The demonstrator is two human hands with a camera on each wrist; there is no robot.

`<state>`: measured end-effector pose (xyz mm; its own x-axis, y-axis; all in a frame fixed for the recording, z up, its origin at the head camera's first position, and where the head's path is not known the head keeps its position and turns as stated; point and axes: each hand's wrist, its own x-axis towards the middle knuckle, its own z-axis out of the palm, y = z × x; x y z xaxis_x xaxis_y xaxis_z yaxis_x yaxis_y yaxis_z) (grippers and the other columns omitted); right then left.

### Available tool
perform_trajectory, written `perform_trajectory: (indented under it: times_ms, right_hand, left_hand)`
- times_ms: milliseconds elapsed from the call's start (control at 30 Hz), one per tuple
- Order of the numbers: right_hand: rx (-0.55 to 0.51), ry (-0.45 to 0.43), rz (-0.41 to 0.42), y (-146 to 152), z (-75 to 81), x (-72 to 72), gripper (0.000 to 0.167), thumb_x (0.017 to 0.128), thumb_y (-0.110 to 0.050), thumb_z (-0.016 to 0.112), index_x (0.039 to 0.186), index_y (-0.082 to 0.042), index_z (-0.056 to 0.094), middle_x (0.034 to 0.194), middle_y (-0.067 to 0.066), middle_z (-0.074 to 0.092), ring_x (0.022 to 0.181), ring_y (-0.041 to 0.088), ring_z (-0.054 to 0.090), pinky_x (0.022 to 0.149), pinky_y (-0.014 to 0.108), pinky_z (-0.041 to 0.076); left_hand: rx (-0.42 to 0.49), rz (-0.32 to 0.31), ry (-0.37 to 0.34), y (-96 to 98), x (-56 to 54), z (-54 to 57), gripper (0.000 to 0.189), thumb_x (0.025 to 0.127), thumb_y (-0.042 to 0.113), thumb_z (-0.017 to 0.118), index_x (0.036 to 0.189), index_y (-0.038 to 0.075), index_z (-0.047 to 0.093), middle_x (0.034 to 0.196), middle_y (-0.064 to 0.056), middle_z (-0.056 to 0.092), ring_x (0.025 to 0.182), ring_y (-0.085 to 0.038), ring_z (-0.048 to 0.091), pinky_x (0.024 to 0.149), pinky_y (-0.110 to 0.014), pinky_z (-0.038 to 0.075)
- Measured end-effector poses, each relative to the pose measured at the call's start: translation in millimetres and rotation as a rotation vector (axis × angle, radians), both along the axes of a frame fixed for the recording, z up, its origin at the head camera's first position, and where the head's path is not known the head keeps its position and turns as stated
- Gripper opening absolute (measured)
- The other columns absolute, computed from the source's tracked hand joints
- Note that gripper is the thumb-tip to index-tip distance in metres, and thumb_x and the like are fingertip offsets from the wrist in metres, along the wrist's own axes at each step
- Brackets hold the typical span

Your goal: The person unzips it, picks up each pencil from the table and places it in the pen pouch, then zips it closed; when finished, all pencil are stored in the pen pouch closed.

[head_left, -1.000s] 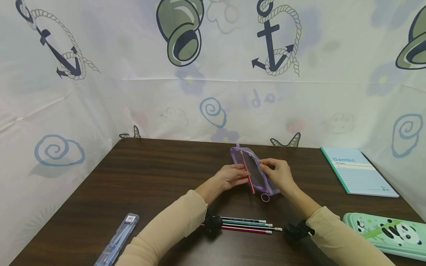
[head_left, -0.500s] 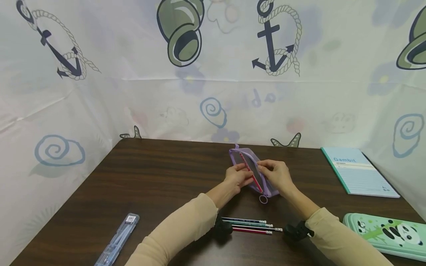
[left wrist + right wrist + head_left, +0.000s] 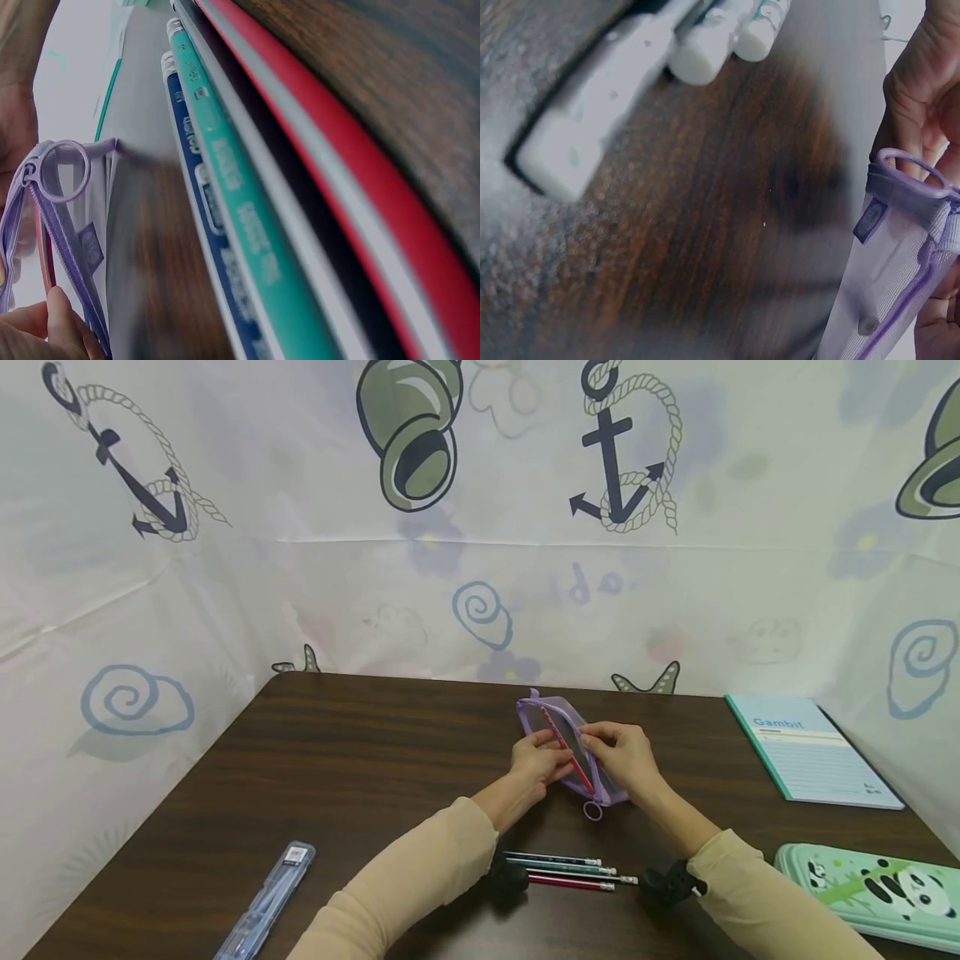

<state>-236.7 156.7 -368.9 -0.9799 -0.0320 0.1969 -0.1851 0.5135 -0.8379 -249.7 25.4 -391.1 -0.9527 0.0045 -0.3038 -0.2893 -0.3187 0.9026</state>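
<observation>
A purple mesh pencil pouch (image 3: 614, 786) with its zipper undone is tilted between the two hands near the middle of the table. My left hand (image 3: 534, 762) pinches a red pencil (image 3: 552, 727), which lies lengthwise in the pouch's mouth; the left wrist view shows fingertips (image 3: 61, 309) on the pencil's lower part. With thumb and fingers, my right hand (image 3: 624, 758) grips the pouch's right edge. A purple zipper ring (image 3: 592, 811) hangs at the near end. How deep the pencil sits is hidden.
Several pencils (image 3: 566, 883) with eraser ends lie side by side below the wrists. At left is a clear plastic case (image 3: 264, 902). On the right lie a green panda pencil case (image 3: 877, 893) and a light blue notebook (image 3: 817, 756). A printed curtain (image 3: 337, 602) encloses the table.
My left hand has moved right and brought the red pencil from across the pouch's rim into its opening. In the last half second little moves; the right hand keeps its grip.
</observation>
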Motion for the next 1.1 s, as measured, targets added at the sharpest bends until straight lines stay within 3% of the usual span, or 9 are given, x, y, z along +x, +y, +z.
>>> perform_trajectory:
  times_ms: [167, 367, 567, 667, 733, 833, 1000, 1100]
  right_hand:
    - [-0.009, -0.007, 0.001, 0, -1.2, -0.3, 0.019, 0.089, -0.005, 0.063, 0.104, 0.005, 0.068, 0.097, 0.019, 0.070, 0.071, 0.007, 0.053, 0.057, 0.014, 0.046]
    - [-0.023, -0.023, 0.003, 1, -1.1, 0.1, 0.019, 0.090, -0.005, 0.062, 0.105, 0.005, 0.068, 0.097, 0.019, 0.069, 0.070, 0.006, 0.054, 0.057, 0.015, 0.047]
    - [-0.004, -0.005, -0.014, 3, 1.4, -1.2, 0.019, 0.090, -0.006, 0.063, 0.104, 0.004, 0.068, 0.096, 0.018, 0.069, 0.071, 0.008, 0.052, 0.056, 0.016, 0.045]
    - [-0.011, -0.013, -0.018, 6, 1.3, -2.5, 0.020, 0.090, -0.007, 0.062, 0.106, 0.004, 0.068, 0.096, 0.017, 0.068, 0.071, 0.008, 0.052, 0.056, 0.015, 0.044]
    - [-0.031, -0.013, -0.026, 8, 1.1, -3.4, 0.021, 0.090, -0.007, 0.062, 0.106, 0.004, 0.068, 0.096, 0.017, 0.068, 0.071, 0.007, 0.051, 0.056, 0.014, 0.045]
    - [-0.066, -0.014, -0.044, 12, 0.6, -4.1, 0.022, 0.090, -0.008, 0.062, 0.107, 0.005, 0.067, 0.098, 0.018, 0.067, 0.071, 0.003, 0.051, 0.058, 0.013, 0.045]
    - [-0.112, -0.037, -0.050, 17, -0.1, -3.8, 0.024, 0.091, -0.008, 0.062, 0.109, 0.007, 0.066, 0.102, 0.019, 0.066, 0.072, -0.001, 0.051, 0.061, 0.011, 0.049]
    - [-0.124, -0.046, -0.050, 19, 0.7, -4.0, 0.024, 0.091, -0.008, 0.061, 0.110, 0.007, 0.065, 0.101, 0.019, 0.066, 0.071, -0.001, 0.052, 0.061, 0.012, 0.050]
  left_hand:
    - [-0.019, 0.035, 0.000, 4.8, -0.2, 0.0, 0.053, 0.079, -0.018, 0.061, 0.129, -0.005, 0.049, 0.102, -0.014, 0.058, 0.073, -0.016, 0.063, 0.074, -0.033, 0.059]
    - [-0.031, 0.046, 0.014, 10.5, 1.3, 0.5, 0.057, 0.077, -0.021, 0.060, 0.130, -0.004, 0.049, 0.108, -0.019, 0.058, 0.081, -0.021, 0.065, 0.075, -0.034, 0.059]
    - [-0.046, 0.024, 0.028, 6.2, 3.2, 2.0, 0.055, 0.077, -0.020, 0.061, 0.129, -0.006, 0.049, 0.112, -0.021, 0.058, 0.085, -0.024, 0.066, 0.073, -0.032, 0.059]
    - [-0.030, -0.032, 0.034, -0.6, 4.8, 2.6, 0.052, 0.079, -0.018, 0.060, 0.129, -0.006, 0.049, 0.113, -0.020, 0.057, 0.086, -0.023, 0.065, 0.077, -0.032, 0.059]
    - [-0.022, -0.117, 0.041, -7.8, 7.2, 3.9, 0.049, 0.082, -0.015, 0.060, 0.129, -0.007, 0.048, 0.114, -0.021, 0.057, 0.087, -0.022, 0.065, 0.082, -0.034, 0.057]
    - [-0.060, -0.333, 0.029, -23.4, 12.7, 6.4, 0.042, 0.088, -0.008, 0.058, 0.128, -0.007, 0.049, 0.113, -0.020, 0.060, 0.091, -0.020, 0.064, 0.091, -0.037, 0.054]
    - [-0.279, -0.784, 0.010, -55.4, 22.1, 10.1, 0.032, 0.092, 0.001, 0.057, 0.124, -0.006, 0.055, 0.107, -0.012, 0.066, 0.093, -0.016, 0.063, 0.093, -0.036, 0.052]
    - [-0.423, -0.981, 0.022, -70.4, 26.6, 13.1, 0.028, 0.090, 0.000, 0.060, 0.117, -0.005, 0.059, 0.099, -0.007, 0.068, 0.088, -0.012, 0.062, 0.086, -0.031, 0.056]
